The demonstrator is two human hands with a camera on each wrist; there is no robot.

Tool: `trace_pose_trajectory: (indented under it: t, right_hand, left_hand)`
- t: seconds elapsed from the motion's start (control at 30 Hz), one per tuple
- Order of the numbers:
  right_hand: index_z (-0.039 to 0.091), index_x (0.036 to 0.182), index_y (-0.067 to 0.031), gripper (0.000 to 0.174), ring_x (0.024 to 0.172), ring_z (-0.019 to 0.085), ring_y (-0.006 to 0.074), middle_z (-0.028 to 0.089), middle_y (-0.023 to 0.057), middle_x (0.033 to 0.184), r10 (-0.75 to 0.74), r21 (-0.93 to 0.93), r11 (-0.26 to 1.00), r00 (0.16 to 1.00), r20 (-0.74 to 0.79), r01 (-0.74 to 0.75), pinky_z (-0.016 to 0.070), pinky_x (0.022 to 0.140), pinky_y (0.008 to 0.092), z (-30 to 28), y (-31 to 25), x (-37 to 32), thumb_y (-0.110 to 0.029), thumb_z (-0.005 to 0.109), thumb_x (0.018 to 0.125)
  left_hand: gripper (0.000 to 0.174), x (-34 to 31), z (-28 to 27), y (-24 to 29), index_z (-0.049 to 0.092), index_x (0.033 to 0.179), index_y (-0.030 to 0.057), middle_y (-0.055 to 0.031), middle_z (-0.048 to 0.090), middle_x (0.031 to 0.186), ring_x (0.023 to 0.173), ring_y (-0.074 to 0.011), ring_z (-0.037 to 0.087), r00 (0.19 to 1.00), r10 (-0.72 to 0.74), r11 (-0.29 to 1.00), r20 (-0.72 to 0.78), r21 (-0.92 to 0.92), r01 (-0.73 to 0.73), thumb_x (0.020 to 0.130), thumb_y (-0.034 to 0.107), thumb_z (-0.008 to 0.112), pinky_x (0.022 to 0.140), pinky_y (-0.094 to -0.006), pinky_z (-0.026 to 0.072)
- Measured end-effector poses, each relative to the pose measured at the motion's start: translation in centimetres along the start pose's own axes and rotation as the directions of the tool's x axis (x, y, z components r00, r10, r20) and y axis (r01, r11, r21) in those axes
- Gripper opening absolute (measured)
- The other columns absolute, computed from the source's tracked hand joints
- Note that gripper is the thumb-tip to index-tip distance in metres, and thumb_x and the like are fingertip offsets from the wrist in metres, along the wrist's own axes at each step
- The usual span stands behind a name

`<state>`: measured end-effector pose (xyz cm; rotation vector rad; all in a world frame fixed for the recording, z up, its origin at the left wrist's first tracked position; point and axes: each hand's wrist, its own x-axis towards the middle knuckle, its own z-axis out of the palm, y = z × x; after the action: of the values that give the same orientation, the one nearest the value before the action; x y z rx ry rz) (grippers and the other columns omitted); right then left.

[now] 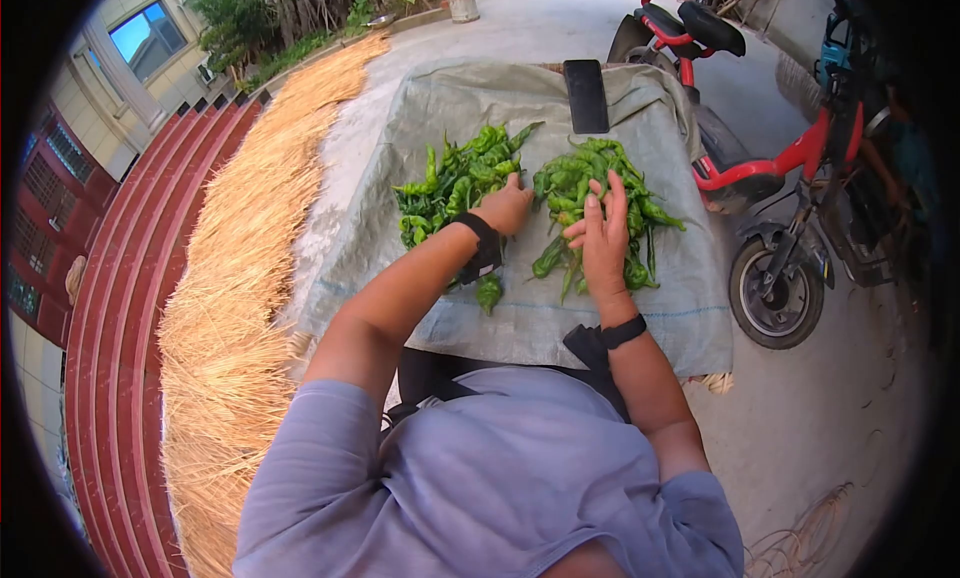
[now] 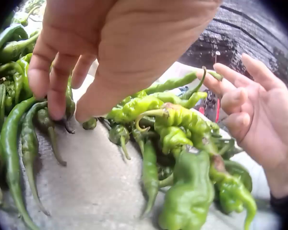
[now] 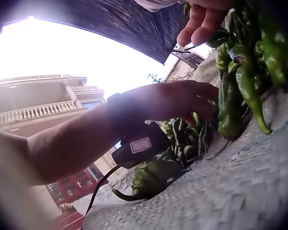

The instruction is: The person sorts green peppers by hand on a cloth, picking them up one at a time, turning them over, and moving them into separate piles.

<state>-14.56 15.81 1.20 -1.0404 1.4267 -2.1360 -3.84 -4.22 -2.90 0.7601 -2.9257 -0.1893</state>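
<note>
Green peppers lie in two heaps on a woven sheet (image 1: 450, 328). My left hand (image 1: 505, 208) reaches down at the inner edge of the left heap (image 1: 440, 193). In the left wrist view, its fingers (image 2: 57, 91) point down among dark, slender peppers (image 2: 29, 139), with the thumb apart from them. My right hand (image 1: 603, 240) is raised over the near side of the right heap (image 1: 590, 173), palm turned inward and fingers spread. In the left wrist view, a pepper's tip (image 2: 214, 75) overlaps its fingers. A single pepper (image 1: 488, 293) lies near my left wrist.
A black phone (image 1: 586, 96) lies at the sheet's far edge. To the right stands a red electric bike (image 1: 770, 168). Dry straw (image 1: 235, 278) is spread on the left, beside red steps (image 1: 130, 358). A loose cord (image 1: 805, 533) lies on the ground at lower right.
</note>
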Motion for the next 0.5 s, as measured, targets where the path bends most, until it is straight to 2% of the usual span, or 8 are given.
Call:
trace_pose_trajectory:
  t: [0.03,0.1,0.13,0.23,0.27,0.33,0.43,0.5]
  right_hand:
    - [0.025,0.151,-0.0081,0.057,0.063,0.062,0.0111,0.054,0.0121,0.13,0.024,-0.014,1.0,1.0,0.016,-0.024,0.0481,0.051,0.0231,0.0,0.1,-0.1,-0.027,0.049,0.102]
    - [0.028,0.148,-0.0063,0.055,0.06,0.059,0.0108,0.056,0.0121,0.125,0.029,-0.013,1.0,1.0,-0.011,-0.029,0.0465,0.049,0.0234,0.0,0.0,-0.1,-0.028,0.049,0.102]
    - [0.029,0.147,-0.0058,0.053,0.058,0.057,0.0103,0.057,0.0118,0.121,0.027,0.008,1.0,0.999,-0.028,-0.027,0.0452,0.048,0.0234,0.0,-0.1,0.0,-0.028,0.048,0.103]
    - [0.033,0.142,-0.0043,0.046,0.053,0.049,0.0086,0.061,0.0097,0.106,0.043,0.041,0.998,0.999,-0.022,-0.042,0.0409,0.046,0.0234,-0.6,0.1,0.1,-0.026,0.046,0.104]
    - [0.035,0.141,-0.0039,0.044,0.052,0.046,0.0081,0.063,0.0088,0.1,0.052,0.047,0.998,0.999,-0.012,-0.051,0.0393,0.046,0.0235,-0.7,0.2,0.1,-0.025,0.046,0.104]
    - [0.036,0.139,-0.0032,0.041,0.051,0.043,0.0075,0.063,0.0072,0.093,-0.028,0.069,0.997,0.998,-0.053,0.032,0.0377,0.046,0.0237,-0.4,-0.3,-0.1,-0.022,0.045,0.104]
    - [0.039,0.136,-0.0022,0.038,0.052,0.043,0.0073,0.063,0.0065,0.09,-0.143,0.038,0.989,0.986,-0.085,0.146,0.0372,0.047,0.0238,-0.2,-0.8,-0.3,-0.02,0.046,0.104]
    - [0.041,0.135,-0.0018,0.036,0.052,0.043,0.0074,0.063,0.0066,0.09,-0.186,0.013,0.982,0.979,-0.081,0.188,0.0374,0.047,0.0239,-0.1,-0.7,-0.4,-0.02,0.047,0.103]
  left_hand:
    - [0.038,-0.3,-1.0,1.3,0.059,0.123,0.0082,-0.024,0.046,0.123,0.096,-0.038,0.064,0.998,-0.06,0.996,0.022,0.067,0.058,0.085,0.015,0.058,0.083,-0.0478,0.0514]
    - [0.034,-0.9,-2.8,3.7,0.06,0.119,0.0093,-0.024,0.045,0.123,0.097,-0.039,0.063,0.982,-0.183,0.965,0.051,0.198,0.17,0.085,0.012,0.055,0.082,-0.048,0.0514]
    - [0.032,-0.7,-2.3,3.4,0.061,0.117,0.0117,-0.0238,0.044,0.124,0.096,-0.0381,0.064,0.979,-0.201,0.945,0.044,0.272,0.182,0.086,0.012,0.055,0.081,-0.0474,0.0518]
    - [0.031,-0.8,-3.0,4.7,0.061,0.116,0.0121,-0.0216,0.044,0.124,0.097,-0.0358,0.064,0.975,-0.224,0.922,0.018,0.33,0.205,0.086,0.011,0.055,0.08,-0.0463,0.0521]
    - [0.03,-0.9,-3.1,4.4,0.06,0.116,0.0122,-0.0201,0.045,0.123,0.097,-0.0354,0.064,0.991,-0.136,0.933,-0.004,0.336,0.129,0.086,0.011,0.055,0.08,-0.046,0.052]
    - [0.029,-1.2,-3.3,3.6,0.059,0.114,0.0122,-0.0171,0.047,0.121,0.097,-0.0345,0.064,0.998,0.043,0.933,-0.042,0.358,-0.025,0.086,0.01,0.054,0.08,-0.0453,0.052]
    - [0.03,-1.4,-3.4,3.0,0.055,0.117,0.013,-0.0141,0.053,0.117,0.101,-0.0333,0.063,0.991,0.057,0.917,0.125,0.387,-0.101,0.087,0.011,0.054,0.081,-0.0441,0.0513]
    - [0.031,-1.7,-3.3,2.9,0.052,0.119,0.0138,-0.013,0.056,0.113,0.102,-0.0328,0.063,0.991,0.071,0.924,0.112,0.366,-0.108,0.088,0.012,0.053,0.081,-0.0436,0.051]
